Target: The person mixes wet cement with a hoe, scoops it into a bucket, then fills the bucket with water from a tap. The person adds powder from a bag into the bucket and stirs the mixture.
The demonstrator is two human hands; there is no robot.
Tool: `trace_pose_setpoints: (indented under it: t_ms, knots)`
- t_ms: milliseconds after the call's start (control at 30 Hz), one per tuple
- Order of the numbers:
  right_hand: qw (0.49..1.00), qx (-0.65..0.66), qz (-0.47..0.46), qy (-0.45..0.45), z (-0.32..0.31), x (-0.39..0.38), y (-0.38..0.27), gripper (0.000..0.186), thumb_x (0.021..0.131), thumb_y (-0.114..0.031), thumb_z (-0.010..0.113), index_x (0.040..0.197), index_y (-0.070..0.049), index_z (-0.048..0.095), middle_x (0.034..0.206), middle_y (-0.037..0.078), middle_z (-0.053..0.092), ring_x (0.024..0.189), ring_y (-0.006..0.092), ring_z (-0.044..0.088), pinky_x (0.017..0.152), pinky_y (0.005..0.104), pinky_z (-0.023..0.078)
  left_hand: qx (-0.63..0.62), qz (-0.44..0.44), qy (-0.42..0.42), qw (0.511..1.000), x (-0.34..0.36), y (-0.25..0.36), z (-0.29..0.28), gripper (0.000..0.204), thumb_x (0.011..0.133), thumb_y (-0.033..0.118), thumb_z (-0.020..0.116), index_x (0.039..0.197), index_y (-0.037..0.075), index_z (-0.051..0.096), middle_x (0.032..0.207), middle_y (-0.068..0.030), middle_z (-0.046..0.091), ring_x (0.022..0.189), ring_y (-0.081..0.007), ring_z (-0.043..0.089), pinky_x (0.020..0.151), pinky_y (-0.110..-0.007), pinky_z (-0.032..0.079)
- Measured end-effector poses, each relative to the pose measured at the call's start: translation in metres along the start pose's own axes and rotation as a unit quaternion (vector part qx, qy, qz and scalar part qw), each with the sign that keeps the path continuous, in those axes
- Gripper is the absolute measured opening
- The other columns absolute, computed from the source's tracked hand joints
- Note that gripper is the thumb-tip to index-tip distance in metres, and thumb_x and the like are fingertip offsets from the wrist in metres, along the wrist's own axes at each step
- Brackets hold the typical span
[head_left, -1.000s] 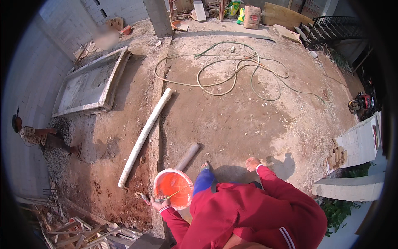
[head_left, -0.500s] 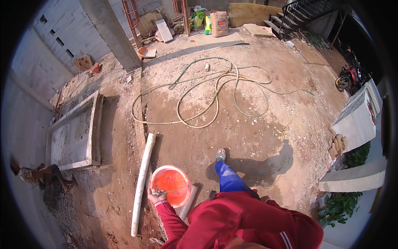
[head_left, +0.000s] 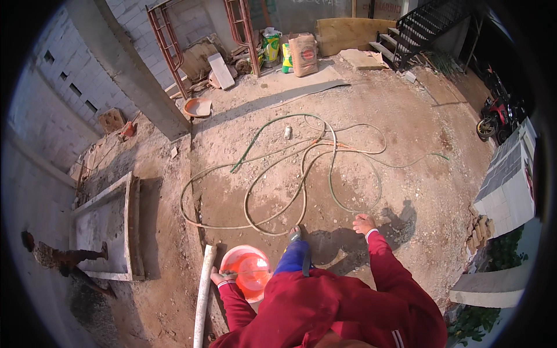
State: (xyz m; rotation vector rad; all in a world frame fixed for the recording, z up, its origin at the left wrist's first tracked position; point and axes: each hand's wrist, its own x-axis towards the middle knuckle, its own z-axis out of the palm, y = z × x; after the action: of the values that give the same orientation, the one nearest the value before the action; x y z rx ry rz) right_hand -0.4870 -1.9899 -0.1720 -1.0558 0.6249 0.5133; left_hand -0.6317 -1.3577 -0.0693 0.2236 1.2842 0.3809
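My left hand (head_left: pixel 223 277) is closed at the left rim of an orange bucket (head_left: pixel 251 287), gripping it along with a thin rod-like tool that lies across its mouth. My right hand (head_left: pixel 363 225) is out to the right over the dirt, loosely curled, with no object discernible in it. My sandalled foot (head_left: pixel 295 235) is beside the looped hose (head_left: pixel 250 220). A long white pipe (head_left: pixel 203 298) lies just left of the bucket.
A person (head_left: pixel 49 258) is at the far left by a concrete frame (head_left: pixel 133 226). A column (head_left: pixel 133 75), rusty scaffold frames (head_left: pixel 177 55), sacks (head_left: pixel 303 55) and a stair (head_left: pixel 415 40) stand ahead. A motorcycle (head_left: pixel 493 113) and block stack (head_left: pixel 505 174) are right.
I have moved forward toward the hose, carrying the bucket. My right hand has come back into view, swung forward. The person at the left has shifted stance.
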Motion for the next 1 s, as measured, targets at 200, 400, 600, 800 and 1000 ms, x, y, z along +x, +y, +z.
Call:
trace_pose_setpoints:
  t_ms: [200, 400, 600, 800, 1000]
  knots:
    - [0.966, -0.181, 0.0, 0.183, 0.019, 0.101, -0.027, 0.029, 0.098, -0.03, 0.043, 0.091, -0.007, 0.06, 0.078, 0.014, 0.064, 0.057, 0.0288, 0.059, 0.046, 0.0443, 0.047, 0.017, -0.023, 0.049, 0.998, 0.081, -0.042, 0.16, 0.034, 0.092, 0.05, 0.048, 0.082, 0.018, 0.041, 0.056, 0.0054, 0.034, 0.042, -0.0111, 0.033, 0.046, -0.029, 0.029]
    - [0.769, -0.62, 0.132, 0.078, -0.036, 0.104, -0.031, 0.027, 0.1, -0.024, 0.043, 0.101, -0.006, 0.062, 0.09, 0.015, 0.07, 0.069, 0.0293, 0.067, 0.053, 0.0448, 0.054, 0.046, -0.079, -0.032, 0.995, 0.129, -0.105, 0.312, 0.029, 0.093, 0.044, 0.047, 0.077, 0.02, 0.052, 0.055, 0.0081, 0.039, 0.041, -0.0113, 0.033, 0.048, -0.029, 0.029]
    - [0.652, -0.749, 0.121, -0.002, -0.046, 0.179, -0.097, 0.028, 0.099, -0.025, 0.042, 0.103, -0.005, 0.063, 0.092, 0.014, 0.071, 0.077, 0.0287, 0.069, 0.056, 0.0439, 0.056, 0.093, -0.015, -0.036, 0.995, 0.122, -0.17, 0.49, 0.022, 0.095, 0.043, 0.049, 0.085, 0.025, 0.057, 0.058, 0.0097, 0.044, 0.047, -0.0097, 0.038, 0.05, -0.028, 0.031]
    - [0.59, -0.804, 0.042, -0.066, -0.066, 0.365, -0.199, 0.03, 0.099, -0.025, 0.042, 0.105, -0.005, 0.063, 0.095, 0.013, 0.072, 0.085, 0.0282, 0.071, 0.059, 0.043, 0.058, 0.003, 0.039, -0.085, 0.996, 0.152, -0.212, 0.631, 0.029, 0.095, 0.044, 0.048, 0.085, 0.016, 0.053, 0.062, 0.0053, 0.047, 0.052, -0.0144, 0.041, 0.053, -0.031, 0.032]
    - [0.947, -0.206, 0.129, 0.211, -0.057, 0.552, -0.449, 0.02, 0.094, -0.022, 0.057, 0.108, -0.008, 0.061, 0.091, 0.018, 0.07, 0.07, 0.0305, 0.071, 0.057, 0.0437, 0.06, -0.028, 0.063, -0.039, 0.997, 0.133, -0.269, 0.728, 0.031, 0.098, 0.041, 0.044, 0.079, 0.018, 0.053, 0.056, 0.0041, 0.045, 0.046, -0.0131, 0.041, 0.046, -0.031, 0.033]
